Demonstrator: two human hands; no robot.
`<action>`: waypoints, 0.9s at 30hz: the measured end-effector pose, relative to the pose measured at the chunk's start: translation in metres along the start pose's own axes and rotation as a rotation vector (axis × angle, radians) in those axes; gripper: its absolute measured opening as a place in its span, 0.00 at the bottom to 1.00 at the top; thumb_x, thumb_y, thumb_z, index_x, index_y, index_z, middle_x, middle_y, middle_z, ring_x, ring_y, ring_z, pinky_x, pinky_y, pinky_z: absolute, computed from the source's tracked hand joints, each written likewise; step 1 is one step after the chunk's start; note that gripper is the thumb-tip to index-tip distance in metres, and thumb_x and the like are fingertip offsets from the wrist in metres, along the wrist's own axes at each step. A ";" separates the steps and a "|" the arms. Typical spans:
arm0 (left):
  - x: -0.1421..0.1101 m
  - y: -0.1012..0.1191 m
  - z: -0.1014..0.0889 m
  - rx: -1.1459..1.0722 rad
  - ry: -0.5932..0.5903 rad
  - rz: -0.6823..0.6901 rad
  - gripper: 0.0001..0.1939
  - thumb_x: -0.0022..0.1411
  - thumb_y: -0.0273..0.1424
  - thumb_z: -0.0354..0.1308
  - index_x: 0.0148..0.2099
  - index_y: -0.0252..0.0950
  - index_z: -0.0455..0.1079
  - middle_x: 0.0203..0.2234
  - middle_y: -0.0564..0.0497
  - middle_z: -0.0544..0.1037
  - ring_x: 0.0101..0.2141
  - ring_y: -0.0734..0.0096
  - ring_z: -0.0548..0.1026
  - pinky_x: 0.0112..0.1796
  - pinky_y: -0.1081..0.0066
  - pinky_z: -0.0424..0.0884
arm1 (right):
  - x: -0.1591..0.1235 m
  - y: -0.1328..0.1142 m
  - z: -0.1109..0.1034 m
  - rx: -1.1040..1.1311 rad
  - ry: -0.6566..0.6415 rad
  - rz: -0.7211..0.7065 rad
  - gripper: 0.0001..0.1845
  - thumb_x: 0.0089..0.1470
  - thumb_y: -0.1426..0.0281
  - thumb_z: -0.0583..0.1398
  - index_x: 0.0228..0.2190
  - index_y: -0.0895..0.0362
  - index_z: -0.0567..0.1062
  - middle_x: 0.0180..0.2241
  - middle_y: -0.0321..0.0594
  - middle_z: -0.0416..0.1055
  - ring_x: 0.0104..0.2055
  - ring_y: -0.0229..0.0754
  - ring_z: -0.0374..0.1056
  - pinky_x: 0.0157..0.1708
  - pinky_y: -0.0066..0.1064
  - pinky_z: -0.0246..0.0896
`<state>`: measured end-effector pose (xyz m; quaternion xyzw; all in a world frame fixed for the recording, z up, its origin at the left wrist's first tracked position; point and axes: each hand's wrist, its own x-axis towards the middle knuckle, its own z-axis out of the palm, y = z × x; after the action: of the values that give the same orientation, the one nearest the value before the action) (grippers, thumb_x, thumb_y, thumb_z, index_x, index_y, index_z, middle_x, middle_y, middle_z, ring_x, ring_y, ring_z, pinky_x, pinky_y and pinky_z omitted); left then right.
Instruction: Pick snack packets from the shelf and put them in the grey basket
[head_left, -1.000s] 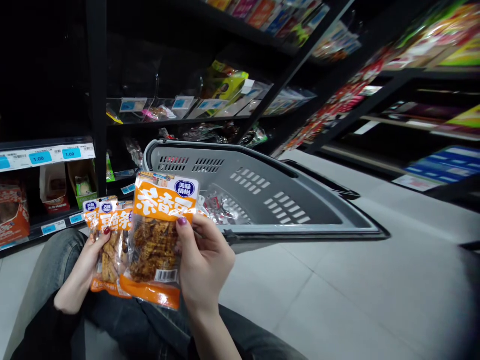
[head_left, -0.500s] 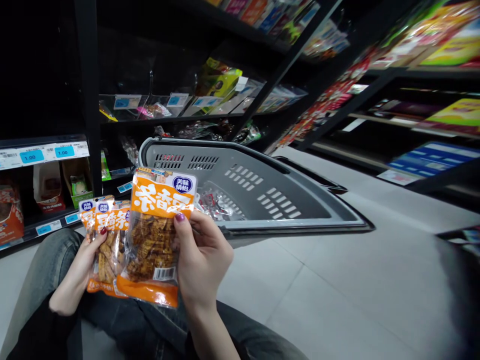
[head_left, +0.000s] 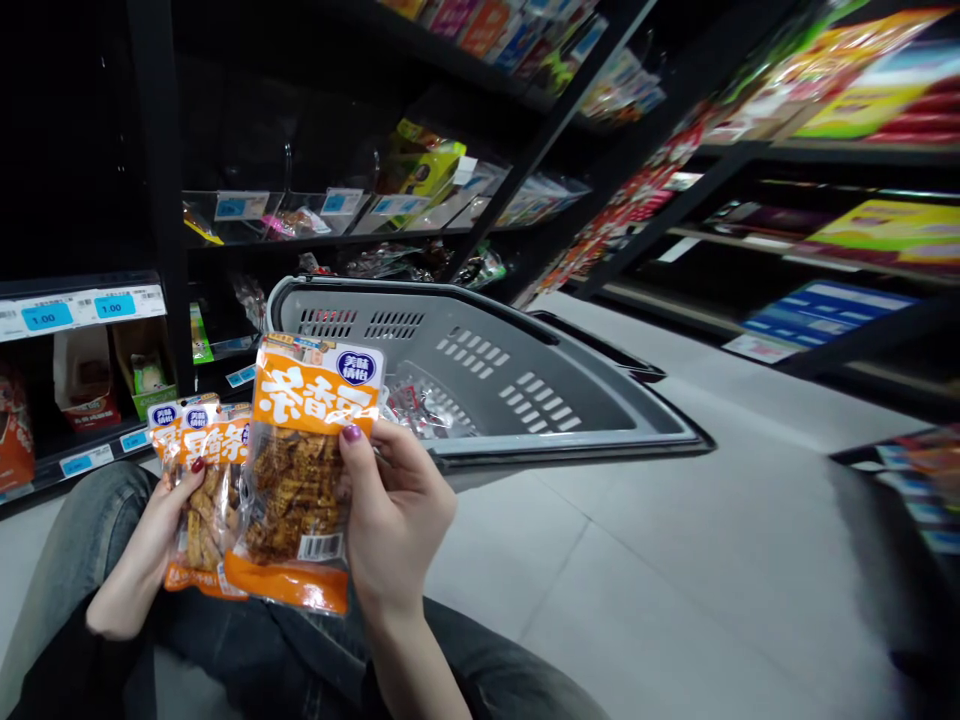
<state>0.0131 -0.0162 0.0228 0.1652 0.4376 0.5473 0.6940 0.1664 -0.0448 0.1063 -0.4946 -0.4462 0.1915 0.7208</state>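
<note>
My right hand [head_left: 397, 510] is closed on the right edge of an orange-and-clear snack packet [head_left: 296, 490], its thumb across the front. Brown pieces show through the packet's window, with a barcode near the bottom. My left hand [head_left: 154, 535] grips several similar snack packets [head_left: 206, 510] in a small fan, thumb on the front one. The right-hand packet overlaps their right side and hides part of them. Both hands are above my lap. Just beyond them lies a grey shopping basket [head_left: 510, 330] with slotted walls, and clear-and-red packets [head_left: 427, 410] rest inside it.
Dark shelves [head_left: 157, 150] with price labels [head_left: 75, 310] rise at the left and ahead. Open boxes of snacks [head_left: 86, 385] sit on the low left shelf. More shelving with a blue package [head_left: 825, 320] stands to the right, across the tiled floor [head_left: 600, 580].
The whole view has shifted slightly, so the basket and shelves appear a little further left. Both hands keep the same hold on their packets.
</note>
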 end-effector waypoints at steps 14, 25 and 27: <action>0.001 -0.001 -0.002 0.029 0.008 -0.031 0.10 0.54 0.23 0.57 0.41 0.33 0.68 0.26 0.48 0.80 0.27 0.62 0.79 0.32 0.65 0.76 | 0.000 0.002 0.001 0.507 -0.275 0.348 0.11 0.49 0.59 0.59 0.28 0.54 0.70 0.20 0.31 0.61 0.19 0.33 0.57 0.21 0.26 0.57; 0.006 0.000 -0.006 0.034 -0.021 -0.004 0.13 0.49 0.24 0.61 0.40 0.31 0.69 0.25 0.47 0.80 0.27 0.61 0.79 0.29 0.67 0.76 | -0.008 0.004 0.011 0.717 -0.644 1.044 0.33 0.46 0.40 0.48 0.37 0.54 0.69 0.24 0.35 0.65 0.15 0.31 0.48 0.14 0.24 0.41; 0.008 0.001 -0.007 0.027 -0.017 0.012 0.12 0.51 0.25 0.60 0.40 0.32 0.69 0.26 0.48 0.80 0.27 0.62 0.79 0.29 0.67 0.76 | -0.010 0.005 0.013 0.709 -0.615 1.062 0.35 0.45 0.38 0.48 0.38 0.53 0.69 0.26 0.36 0.66 0.16 0.32 0.49 0.15 0.24 0.43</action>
<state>0.0072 -0.0103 0.0167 0.1821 0.4381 0.5438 0.6922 0.1514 -0.0423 0.0987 -0.3043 -0.2389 0.7818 0.4891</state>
